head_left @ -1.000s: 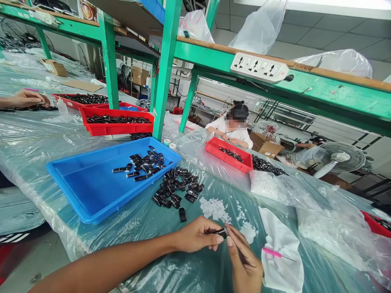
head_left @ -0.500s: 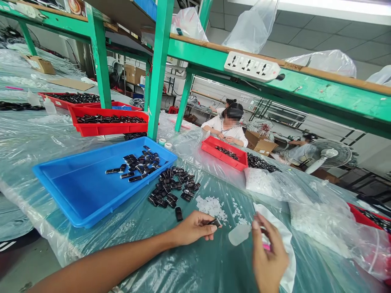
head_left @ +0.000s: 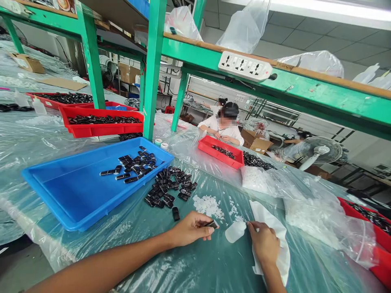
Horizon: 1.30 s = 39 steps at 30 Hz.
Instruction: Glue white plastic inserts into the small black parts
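Note:
My left hand [head_left: 195, 228] pinches a small black plastic piece [head_left: 210, 224] with a pale end, held just over the table. Over a white cloth [head_left: 282, 250] is my right hand [head_left: 265, 243], its fingers curled and the fingertips beside the top of a small translucent bottle [head_left: 236, 232]. What those fingers hold is hidden. The bottle lies tilted between my hands. A pile of small white plastic bits [head_left: 208, 206] sits just beyond my left hand. One single black piece [head_left: 175, 213] rests near my left wrist, in front of a heap of similar black pieces [head_left: 169, 185].
A blue tray [head_left: 76, 187] with black pieces stands on the left. Red trays [head_left: 104, 129] and another red tray [head_left: 220, 156] hold more. Bags of white bits [head_left: 311, 219] lie on the right. A green shelf frame [head_left: 154, 77] rises ahead; a person [head_left: 226, 122] sits beyond.
My right hand has turned and come down onto the cloth, its fingertips closer to the bottle. A pink spot seen in it earlier is hidden now. My left hand still holds the black piece.

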{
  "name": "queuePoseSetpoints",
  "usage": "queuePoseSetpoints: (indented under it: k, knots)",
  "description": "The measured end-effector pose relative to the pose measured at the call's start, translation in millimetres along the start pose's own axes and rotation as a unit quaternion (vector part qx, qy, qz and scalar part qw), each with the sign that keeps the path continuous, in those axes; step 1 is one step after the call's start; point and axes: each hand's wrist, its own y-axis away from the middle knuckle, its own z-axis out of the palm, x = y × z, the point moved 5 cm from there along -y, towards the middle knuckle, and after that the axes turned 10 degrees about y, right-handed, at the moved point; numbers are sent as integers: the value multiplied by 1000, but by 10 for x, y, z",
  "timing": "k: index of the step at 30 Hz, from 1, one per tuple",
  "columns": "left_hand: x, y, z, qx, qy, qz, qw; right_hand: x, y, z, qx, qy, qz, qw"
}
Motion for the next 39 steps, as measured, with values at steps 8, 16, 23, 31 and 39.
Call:
queuePoseSetpoints:
  k: [8,16,23,31,39]
  knots:
    - [-10,-1,18,5,9,4,1000,-41,11,-286,57,-103,81,990]
    - [-5,24,69,8,4,3,1000,-793,505,-770,129,-319,-88,935]
    - [153,65,135,-8,-90,53,995,-1267,752,-862,104,-360,-257,891]
    - [222,73,165,-20,-92,83,992,-1271,768,-799,96,-351,-263,893]
    - [169,80,137,-9,-103,83,991,-1277,775,-795,85,-361,-279,886]
